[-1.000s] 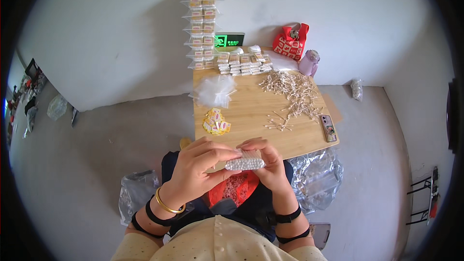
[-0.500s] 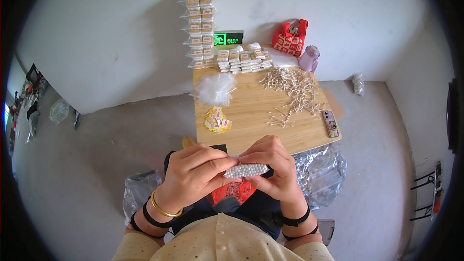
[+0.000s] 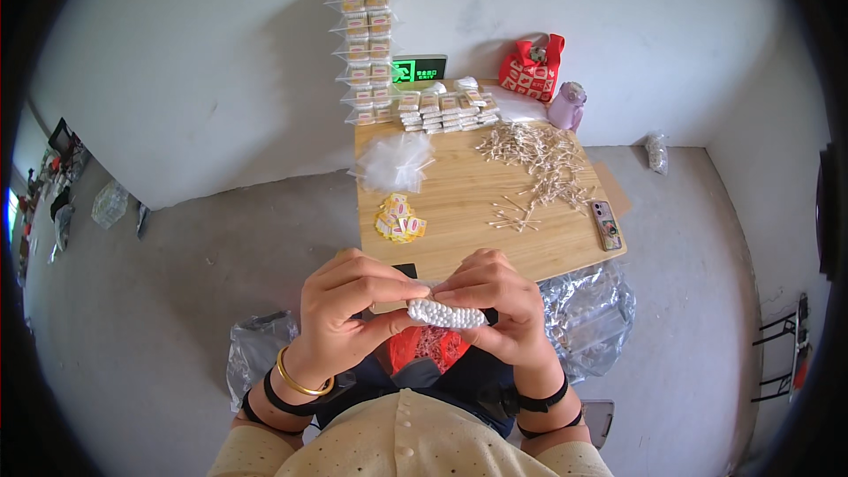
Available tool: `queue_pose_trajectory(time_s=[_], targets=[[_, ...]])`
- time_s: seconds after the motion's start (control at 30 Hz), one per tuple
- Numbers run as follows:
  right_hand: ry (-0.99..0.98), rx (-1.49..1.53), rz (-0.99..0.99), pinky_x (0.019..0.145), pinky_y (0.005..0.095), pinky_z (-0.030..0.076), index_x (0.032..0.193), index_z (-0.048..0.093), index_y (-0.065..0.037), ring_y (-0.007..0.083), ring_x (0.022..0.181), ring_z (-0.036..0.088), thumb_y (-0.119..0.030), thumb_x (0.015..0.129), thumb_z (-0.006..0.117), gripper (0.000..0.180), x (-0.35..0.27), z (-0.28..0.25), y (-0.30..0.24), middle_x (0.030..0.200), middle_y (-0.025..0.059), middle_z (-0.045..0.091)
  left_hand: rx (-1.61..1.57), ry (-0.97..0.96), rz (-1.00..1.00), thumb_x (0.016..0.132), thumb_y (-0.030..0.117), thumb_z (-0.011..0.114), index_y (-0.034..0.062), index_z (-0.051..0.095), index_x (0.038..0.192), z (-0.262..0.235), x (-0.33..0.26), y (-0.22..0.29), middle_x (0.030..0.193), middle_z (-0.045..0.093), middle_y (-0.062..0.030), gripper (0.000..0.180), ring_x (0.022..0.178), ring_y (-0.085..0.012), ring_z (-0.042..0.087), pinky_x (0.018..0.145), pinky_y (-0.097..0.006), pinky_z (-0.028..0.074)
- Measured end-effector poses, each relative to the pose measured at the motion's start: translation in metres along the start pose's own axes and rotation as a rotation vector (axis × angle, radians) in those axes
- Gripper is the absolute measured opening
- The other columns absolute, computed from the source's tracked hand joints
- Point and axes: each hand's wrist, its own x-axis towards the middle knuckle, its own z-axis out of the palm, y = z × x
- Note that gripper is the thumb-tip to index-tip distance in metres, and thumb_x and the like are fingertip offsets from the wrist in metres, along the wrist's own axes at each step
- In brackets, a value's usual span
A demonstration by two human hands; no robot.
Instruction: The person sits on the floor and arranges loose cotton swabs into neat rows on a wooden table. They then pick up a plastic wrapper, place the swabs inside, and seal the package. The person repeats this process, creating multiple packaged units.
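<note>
Between my two hands, in front of my body at the near edge of the table, is a packet of cotton swabs (image 3: 446, 314), its white cotton tips facing me. My left hand (image 3: 358, 300) pinches its left end with thumb and fingers. On the right end, my right hand (image 3: 499, 305) grips it the same way, fingers on top and thumb below. The far side of the packet is hidden by my fingers. On the table beyond lie yellow and white cards (image 3: 399, 221), a pile of clear plastic bags (image 3: 395, 162) and a heap of loose cotton swabs (image 3: 539, 159).
At the table's back stand stacked swab packets (image 3: 446, 110), a tall column of bagged packets (image 3: 367, 49), a red bag (image 3: 530, 71) and a purple bottle (image 3: 567, 106). A phone (image 3: 607, 225) lies at the right edge. Plastic sacks (image 3: 587, 318) sit beside the table.
The packet has tilted slightly, its left end now higher, and its tips face me more fully. My left fingers and thumb have shifted toward its left end.
</note>
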Motion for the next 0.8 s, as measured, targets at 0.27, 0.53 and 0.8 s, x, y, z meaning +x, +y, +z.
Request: queue_pose_trajectory(time_s=[0.27, 0.53, 0.8], targets=[[0.03, -0.115, -0.007, 0.09, 0.0381, 0.046, 0.113, 0.076, -0.006, 0.0259, 0.096, 0.066, -0.01, 0.075, 0.08, 0.038, -0.0027, 0.0, 0.0031, 0.107, 0.0081, 0.074, 0.052, 0.031, 0.045, 0.071, 0.013, 0.09, 0.0141, 0.078, 0.1, 0.006, 0.0019, 0.0013, 0.099, 0.074, -0.0002, 0.032, 0.081, -0.0181, 0.066, 0.069, -0.03, 0.051], [0.102, -0.232, -0.062, 0.084, 0.0369, 0.048, 0.104, 0.076, -0.007, 0.0251, 0.092, 0.065, -0.012, 0.076, 0.084, 0.03, 0.0032, 0.0051, -0.0045, 0.103, 0.0065, 0.074, 0.051, 0.031, 0.04, 0.07, 0.009, 0.089, 0.0126, 0.078, 0.099, 0.0076, -0.0015, -0.0007, 0.096, 0.074, -0.001, 0.031, 0.081, -0.0182, 0.067, 0.069, -0.03, 0.051], [0.132, -0.26, -0.129, 0.082, 0.0413, 0.049, 0.1, 0.075, -0.006, 0.0249, 0.084, 0.063, -0.021, 0.084, 0.081, 0.023, 0.0008, 0.0062, -0.001, 0.097, 0.0073, 0.074, 0.019, 0.03, 0.073, 0.069, 0.008, 0.089, 0.011, 0.077, 0.099, 0.0073, -0.0022, 0.0, 0.095, 0.073, -0.002, 0.032, 0.082, -0.0195, 0.068, 0.069, -0.03, 0.054]])
